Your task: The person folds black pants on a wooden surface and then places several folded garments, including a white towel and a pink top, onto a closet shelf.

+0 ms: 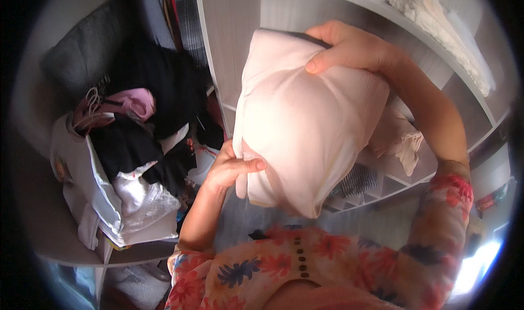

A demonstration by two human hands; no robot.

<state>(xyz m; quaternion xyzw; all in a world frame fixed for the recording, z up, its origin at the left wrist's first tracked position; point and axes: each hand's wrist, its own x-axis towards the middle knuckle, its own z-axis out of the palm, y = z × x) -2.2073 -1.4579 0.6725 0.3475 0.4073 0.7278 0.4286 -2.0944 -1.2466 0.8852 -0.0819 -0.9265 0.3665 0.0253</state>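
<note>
A folded pale pink garment, perhaps part of a small stack, is held up before my chest. My left hand grips its lower left edge, thumb on the front face. At the upper right corner my right hand is closed on it, thumb on top and fingers behind. A dark strip of cloth shows along the top edge beneath the pink fabric. The fingers behind the garment are mostly hidden.
At left, clothes lie heaped on a shelf, with a white bag-like item and black cloth. Behind the garment are wardrobe compartments holding a crumpled beige cloth and a dark striped one. Fluffy cream fabric lies upper right.
</note>
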